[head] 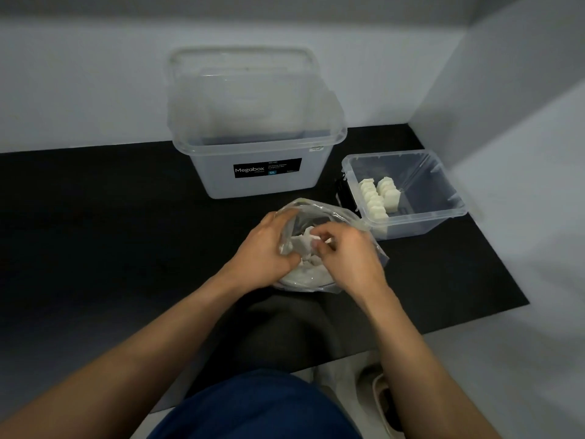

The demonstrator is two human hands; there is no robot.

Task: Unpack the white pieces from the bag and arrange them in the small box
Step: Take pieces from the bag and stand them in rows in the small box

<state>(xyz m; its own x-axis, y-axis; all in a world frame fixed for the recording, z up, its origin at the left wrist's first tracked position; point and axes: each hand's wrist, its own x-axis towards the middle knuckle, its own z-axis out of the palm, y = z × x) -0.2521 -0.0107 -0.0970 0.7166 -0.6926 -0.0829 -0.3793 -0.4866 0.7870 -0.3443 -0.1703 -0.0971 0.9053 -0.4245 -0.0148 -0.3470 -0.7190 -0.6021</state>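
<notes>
A clear plastic bag (pixel 343 218) of white pieces (pixel 304 275) lies on the black mat in front of me. My left hand (pixel 264 251) grips the bag's left edge and holds its mouth open. My right hand (pixel 345 253) is at the bag's mouth, its fingers pinching a white piece (pixel 311 237). To the right stands the small clear box (pixel 443 217), with several white pieces (pixel 378 196) lined up in two rows along its left side.
A large clear Megabox bin (pixel 259 147) with its lid leaning behind it stands at the back centre. The black mat (pixel 110 232) covers the floor. Grey walls close in behind and on the right. My knee and a shoe are below.
</notes>
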